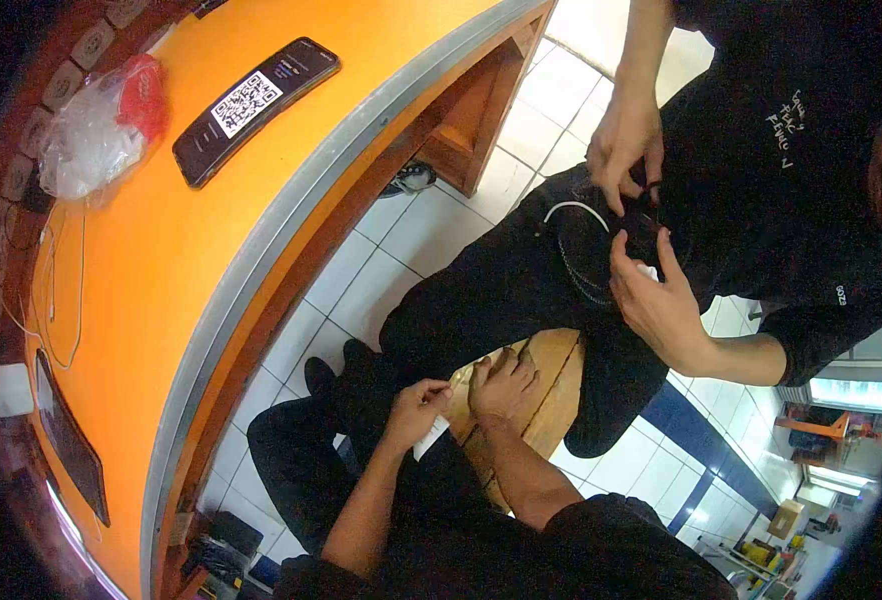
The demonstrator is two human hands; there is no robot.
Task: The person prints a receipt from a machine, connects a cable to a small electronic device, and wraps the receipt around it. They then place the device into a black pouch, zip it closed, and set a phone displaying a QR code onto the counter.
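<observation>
My left hand (421, 412) is over my dark-clad leg, its fingertips pinched together; I cannot tell what is in them. Just under it, a white flat piece (431, 438) lies against the dark cloth. My right hand (504, 385) rests palm down on a slatted wooden stool (551, 370), fingers stretched out. Across from me sits a person in black, whose two hands (651, 300) work at a dark item on their lap. A white curved cable (579, 206) loops out beside those hands.
An orange table (231, 215) with a grey edge runs along the left. On it are a phone (251, 105) showing a QR code, a plastic bag (101, 140), a thin white cable (81, 290) and a dark tablet-like device (69, 435). White tiles (421, 235) cover the floor.
</observation>
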